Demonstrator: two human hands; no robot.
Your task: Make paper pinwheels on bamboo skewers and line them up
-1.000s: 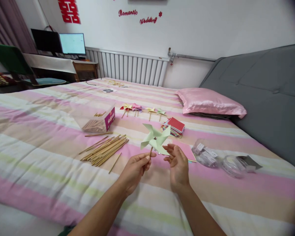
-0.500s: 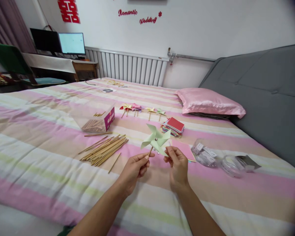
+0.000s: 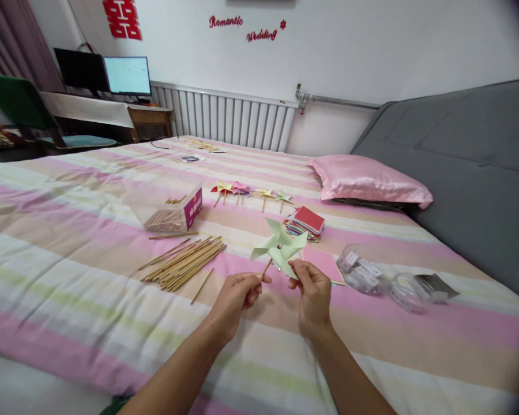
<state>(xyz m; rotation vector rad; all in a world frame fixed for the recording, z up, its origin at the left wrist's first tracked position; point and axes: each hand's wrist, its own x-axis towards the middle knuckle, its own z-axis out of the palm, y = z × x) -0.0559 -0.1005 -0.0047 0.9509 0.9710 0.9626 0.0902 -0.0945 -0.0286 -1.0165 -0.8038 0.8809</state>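
Note:
A pale green paper pinwheel (image 3: 279,246) on a thin wooden stick is held up over the bed in front of me. My left hand (image 3: 242,297) pinches the stick just below the vanes. The thumb and fingers of my right hand (image 3: 310,288) are closed on the tip of the pinwheel's lower right vane. Left of my hands lies a pile of wooden sticks (image 3: 185,266), with one loose stick (image 3: 202,286) apart from it. Behind the pinwheel are a stack of coloured paper squares (image 3: 309,221) and some pink paper sheets (image 3: 323,265).
A clear plastic box (image 3: 168,213) holds more sticks. Several finished pinwheels (image 3: 241,189) lie in a row farther back. Clear plastic containers (image 3: 363,274) sit to the right. A pink pillow (image 3: 367,180) rests by the grey headboard (image 3: 458,138). The striped bedspread (image 3: 263,369) lies under everything.
The pinwheel's head has shifted slightly to the right and its vanes have turned a little. Both hands keep their hold in nearly the same place.

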